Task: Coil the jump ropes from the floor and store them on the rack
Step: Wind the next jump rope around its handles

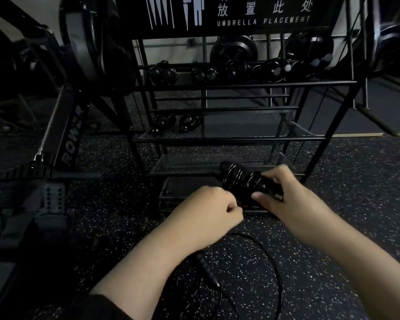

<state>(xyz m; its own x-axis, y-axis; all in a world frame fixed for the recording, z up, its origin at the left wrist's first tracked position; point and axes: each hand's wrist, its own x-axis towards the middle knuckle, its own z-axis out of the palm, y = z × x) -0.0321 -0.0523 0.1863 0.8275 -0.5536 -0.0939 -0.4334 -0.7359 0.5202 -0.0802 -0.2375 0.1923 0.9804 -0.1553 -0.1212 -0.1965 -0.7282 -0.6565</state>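
Both hands work one jump rope [243, 181]: right hand [293, 199] grips its wrapped handles, left hand [208, 215] pinches cord.

I am in a gym. Under me lies black rubber flooring [333, 227] flecked with white, the kind laid in weight rooms. To my left stands a rowing machine [62, 139], its frame lettered "ROWER", with a chain running up along it. In front of me is a black metal rack [229, 139] of wire shelves, topped by a sign [259, 12] that reads "UMBRELLA PLACEMENT" under Chinese characters. Coiled jump ropes [206, 72] sit in a row on its upper shelf, and two more bundles [176, 122] lie at the left end of a lower one. Dark weight plates [233, 48] show behind the rack.
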